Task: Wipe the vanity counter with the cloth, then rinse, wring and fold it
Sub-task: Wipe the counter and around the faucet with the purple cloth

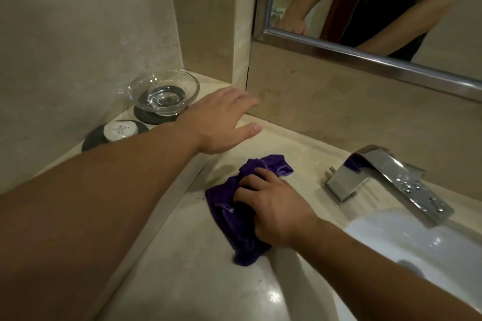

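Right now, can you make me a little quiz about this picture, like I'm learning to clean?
1. True or false: the right hand grips the cloth on the counter.
2. Pick one. The dish in the corner is: A upside down; B upright; C on its side.
3. Short answer: does the left hand hold anything?

Key: 1 true; 2 B; 3 no, its fingers are straight and hold nothing.
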Available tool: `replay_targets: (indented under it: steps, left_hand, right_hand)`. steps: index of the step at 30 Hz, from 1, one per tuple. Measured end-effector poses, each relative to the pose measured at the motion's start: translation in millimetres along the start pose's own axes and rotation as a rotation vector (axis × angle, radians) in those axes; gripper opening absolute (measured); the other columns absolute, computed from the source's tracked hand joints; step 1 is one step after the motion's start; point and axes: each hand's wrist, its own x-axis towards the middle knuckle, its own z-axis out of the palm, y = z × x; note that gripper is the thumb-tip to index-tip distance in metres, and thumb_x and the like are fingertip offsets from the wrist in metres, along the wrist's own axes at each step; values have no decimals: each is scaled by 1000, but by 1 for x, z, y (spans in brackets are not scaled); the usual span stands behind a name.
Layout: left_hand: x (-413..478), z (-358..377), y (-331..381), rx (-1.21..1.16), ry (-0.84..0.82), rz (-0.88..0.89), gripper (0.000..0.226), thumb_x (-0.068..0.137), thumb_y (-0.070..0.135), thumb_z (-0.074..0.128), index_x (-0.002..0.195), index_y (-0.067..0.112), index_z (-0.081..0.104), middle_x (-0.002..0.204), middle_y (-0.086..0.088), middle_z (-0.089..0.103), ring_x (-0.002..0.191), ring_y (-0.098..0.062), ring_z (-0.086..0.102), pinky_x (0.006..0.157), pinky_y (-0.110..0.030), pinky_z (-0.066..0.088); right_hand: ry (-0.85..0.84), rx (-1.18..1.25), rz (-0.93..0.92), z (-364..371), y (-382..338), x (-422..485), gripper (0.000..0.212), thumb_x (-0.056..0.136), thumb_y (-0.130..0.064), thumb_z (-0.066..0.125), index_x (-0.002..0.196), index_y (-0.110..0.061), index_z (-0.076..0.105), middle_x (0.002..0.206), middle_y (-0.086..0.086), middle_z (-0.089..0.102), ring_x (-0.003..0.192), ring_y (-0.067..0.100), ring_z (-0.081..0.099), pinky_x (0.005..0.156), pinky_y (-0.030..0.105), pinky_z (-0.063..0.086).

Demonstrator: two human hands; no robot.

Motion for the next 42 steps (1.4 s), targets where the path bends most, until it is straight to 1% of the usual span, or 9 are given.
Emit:
replay_targets:
  steps: [4, 7, 9, 12, 17, 22, 26, 31, 42]
  left_hand:
    - [-30, -1, 1, 59, 14, -6, 67, 94, 66, 27, 150, 30, 36, 160, -1, 29, 149, -18, 20, 121, -40, 22]
    - [-54, -1, -2, 123, -21, -21, 65, 95, 66, 26, 150, 31, 35, 161, 2, 25, 150, -17, 16, 122, -36, 18]
    - [-69, -3, -4, 126, -10, -59, 71, 90, 69, 19, 148, 33, 36, 160, 3, 26, 148, -15, 19, 121, -35, 21]
    - [-76, -4, -1, 96, 8, -101, 76, 85, 71, 16, 146, 33, 39, 157, 5, 29, 145, -13, 25, 118, -39, 29]
    - [-71, -2, 0, 107, 38, -134, 74, 85, 71, 24, 145, 32, 41, 155, 4, 34, 142, -14, 29, 116, -40, 31]
    - [-69, -1, -3, 123, 33, -139, 72, 86, 71, 28, 145, 31, 41, 152, 3, 37, 141, -15, 32, 116, -42, 33]
    - [-67, 0, -5, 104, 47, -147, 73, 86, 72, 29, 145, 32, 40, 152, 3, 37, 140, -15, 33, 114, -44, 36]
    - [-67, -1, -3, 85, 58, -153, 74, 83, 75, 30, 145, 34, 39, 152, 5, 36, 140, -14, 32, 112, -46, 38]
    - [-69, -5, -1, 15, 95, -120, 66, 89, 68, 37, 142, 30, 44, 145, 6, 44, 134, -14, 38, 110, -43, 37]
  right_hand:
    - [66, -201, -110, -31, 28, -6, 33, 65, -24, 87, 92, -17, 70, 96, 3, 65, 90, 28, 61, 78, 42, 57]
    - [-79, -404, 212, -60, 40, -6, 36, 81, -46, 76, 106, -24, 65, 113, -3, 59, 122, 26, 48, 115, 57, 25]
    - [-99, -450, 451, -72, 46, 0, 15, 94, -37, 59, 99, -23, 61, 118, -1, 59, 131, 28, 42, 115, 68, 12]
    - [-27, -311, 675, -73, 50, 5, 45, 99, -36, 33, 133, -13, 52, 150, 16, 38, 145, 42, 23, 117, 68, 13]
    - [-118, -17, 593, -25, 37, 5, 96, 80, -83, 45, 154, -38, 3, 163, 15, 4, 144, 49, 19, 110, 65, 30]
    - [20, 10, 549, -54, 76, 25, 46, 89, -23, 58, 132, -23, 43, 122, 14, 47, 107, 40, 54, 88, 48, 52]
    - [-58, -150, 646, -74, 99, 39, 61, 93, -56, 51, 146, -31, 34, 154, 13, 29, 140, 49, 26, 112, 72, 22]
    - [-88, 37, 848, -43, 103, 43, 101, 77, -88, 45, 155, -38, 4, 161, 16, 9, 138, 57, 22, 106, 72, 33]
    - [403, -90, 559, 26, 34, 40, 53, 98, -65, 21, 140, -38, 39, 139, 15, 47, 124, 38, 42, 103, 54, 31]
